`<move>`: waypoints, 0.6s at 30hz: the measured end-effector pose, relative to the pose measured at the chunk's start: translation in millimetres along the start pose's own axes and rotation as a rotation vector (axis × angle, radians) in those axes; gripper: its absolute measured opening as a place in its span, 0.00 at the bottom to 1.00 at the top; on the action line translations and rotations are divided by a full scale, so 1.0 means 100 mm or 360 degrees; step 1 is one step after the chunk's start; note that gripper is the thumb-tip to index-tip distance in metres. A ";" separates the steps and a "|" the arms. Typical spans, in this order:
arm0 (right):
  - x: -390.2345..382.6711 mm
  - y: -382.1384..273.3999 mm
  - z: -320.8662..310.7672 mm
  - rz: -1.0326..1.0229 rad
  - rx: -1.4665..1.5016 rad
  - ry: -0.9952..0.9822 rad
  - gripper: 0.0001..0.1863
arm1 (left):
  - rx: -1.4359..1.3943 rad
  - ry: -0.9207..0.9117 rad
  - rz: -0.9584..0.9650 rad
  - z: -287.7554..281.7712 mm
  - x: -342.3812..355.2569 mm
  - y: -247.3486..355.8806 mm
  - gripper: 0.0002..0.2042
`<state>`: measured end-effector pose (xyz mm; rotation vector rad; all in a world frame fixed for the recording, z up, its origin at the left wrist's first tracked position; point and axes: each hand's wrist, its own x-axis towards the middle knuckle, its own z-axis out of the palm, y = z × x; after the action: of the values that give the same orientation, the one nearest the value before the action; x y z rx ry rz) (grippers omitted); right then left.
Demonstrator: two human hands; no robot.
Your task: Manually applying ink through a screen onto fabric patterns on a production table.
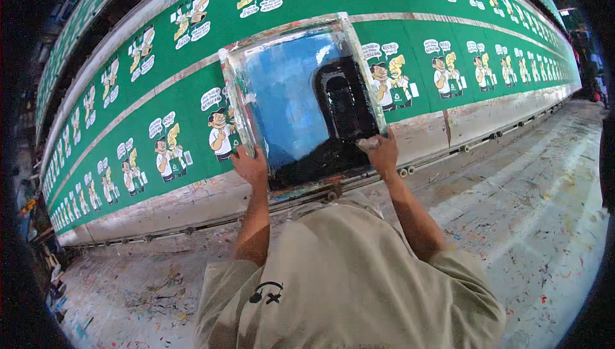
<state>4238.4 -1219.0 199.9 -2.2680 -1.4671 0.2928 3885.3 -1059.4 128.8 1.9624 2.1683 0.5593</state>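
A screen-printing frame (360, 73) with a blue mesh (278, 99) lies on the green printed table. Black ink (330, 154) covers the mesh's lower band and an upright patch at its right. My left hand (251, 163) grips the frame's lower left side, fingers wrapped on the edge. My right hand (382, 154) is closed on the frame's lower right corner, where its fingertips are stained or touch something grey that I cannot make out.
The long table bears rows of green sheets (461, 102) printed with cartoon figures. A metal rail (467, 147) with small rollers runs along its near edge. Another green-covered table stands at upper left. The concrete floor (525, 234) is paint-spattered. Dark clutter lines both far sides.
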 end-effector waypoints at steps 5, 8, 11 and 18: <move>0.87 -0.69 -0.08 -0.0297 -0.0290 -0.0202 0.06 | -0.0144 -0.0068 -0.0072 -0.06 -0.02 -0.08 0.23; 1.77 -0.52 0.13 -0.0483 -0.0270 -0.0334 0.08 | -0.0200 -0.0159 -0.0059 -0.01 0.00 0.01 0.23; 1.42 -0.46 0.25 -0.0593 -0.0419 -0.0190 0.10 | -0.0122 -0.0180 -0.0119 0.02 0.00 -0.03 0.24; 0.30 -0.38 0.00 -0.0448 -0.0356 -0.0336 0.11 | 0.0219 -0.0188 -0.0175 -0.09 0.03 0.06 0.24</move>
<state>4219.6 -1178.7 218.7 -2.2108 -1.9928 0.3019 3886.7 -1057.6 139.9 1.8736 2.2779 0.2769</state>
